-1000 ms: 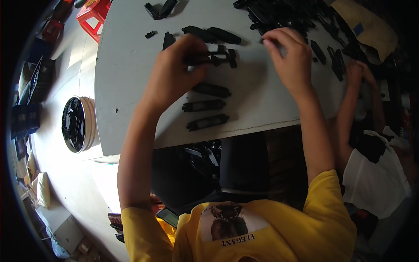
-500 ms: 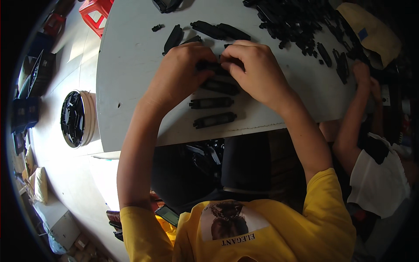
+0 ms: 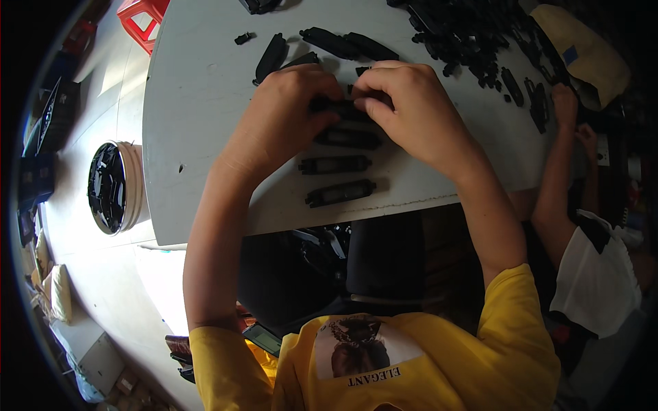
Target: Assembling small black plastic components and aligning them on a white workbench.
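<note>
My left hand (image 3: 291, 103) and my right hand (image 3: 410, 99) are both closed on a long black plastic part (image 3: 347, 109) lying crosswise between them, its ends covered by my fingers. Just nearer to me, three similar long parts lie in a column: one (image 3: 349, 139) partly under my hands, a second (image 3: 336, 165) with a pale middle, and the nearest (image 3: 340, 192) close to the table edge. Beyond my hands are more black parts, one standing at a slant (image 3: 271, 58) on the left and two end to end, the left one (image 3: 329, 43) and the right one (image 3: 371, 46).
A large pile of black parts (image 3: 456, 34) covers the far right of the white table (image 3: 205, 137). Past it sits a tan bag (image 3: 582, 55). A co-worker's hand (image 3: 565, 106) is at the right. A bucket of black pieces (image 3: 130, 188) and a red stool (image 3: 142, 20) stand left.
The whole view has shifted slightly. My hands stay at the same part, with the right fingers a little farther from the left ones. The co-worker's two hands have moved apart.
</note>
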Demonstrator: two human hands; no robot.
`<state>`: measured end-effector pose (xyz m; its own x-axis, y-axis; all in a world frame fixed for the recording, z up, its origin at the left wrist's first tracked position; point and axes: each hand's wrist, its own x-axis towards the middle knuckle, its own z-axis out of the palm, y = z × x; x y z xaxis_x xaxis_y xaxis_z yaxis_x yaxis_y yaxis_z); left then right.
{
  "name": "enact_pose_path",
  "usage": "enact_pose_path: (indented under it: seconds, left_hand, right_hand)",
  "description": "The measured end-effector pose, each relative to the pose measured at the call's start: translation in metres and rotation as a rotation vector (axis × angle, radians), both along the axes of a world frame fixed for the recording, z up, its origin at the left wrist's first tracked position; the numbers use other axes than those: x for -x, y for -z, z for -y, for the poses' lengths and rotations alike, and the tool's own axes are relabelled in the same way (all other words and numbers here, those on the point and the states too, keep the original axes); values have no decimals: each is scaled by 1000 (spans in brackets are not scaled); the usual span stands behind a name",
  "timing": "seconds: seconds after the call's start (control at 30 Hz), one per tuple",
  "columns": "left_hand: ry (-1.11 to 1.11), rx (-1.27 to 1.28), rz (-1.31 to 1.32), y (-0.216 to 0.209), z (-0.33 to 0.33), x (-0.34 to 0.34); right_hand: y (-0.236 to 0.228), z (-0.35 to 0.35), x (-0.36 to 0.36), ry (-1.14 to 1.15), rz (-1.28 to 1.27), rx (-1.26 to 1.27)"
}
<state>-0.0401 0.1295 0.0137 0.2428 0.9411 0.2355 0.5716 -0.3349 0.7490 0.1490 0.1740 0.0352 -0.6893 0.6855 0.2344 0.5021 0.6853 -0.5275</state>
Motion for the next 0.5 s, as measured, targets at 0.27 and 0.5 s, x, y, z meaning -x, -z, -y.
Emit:
enact_pose_path:
  seconds: [0.27,0.5]
  left_hand:
    - [8,33,6,-3,1,2]
    - [13,6,-28,-7,1,-1]
  right_hand:
    - [-1,-4,9,-11,104,23]
    - [-15,3,22,77,191,7]
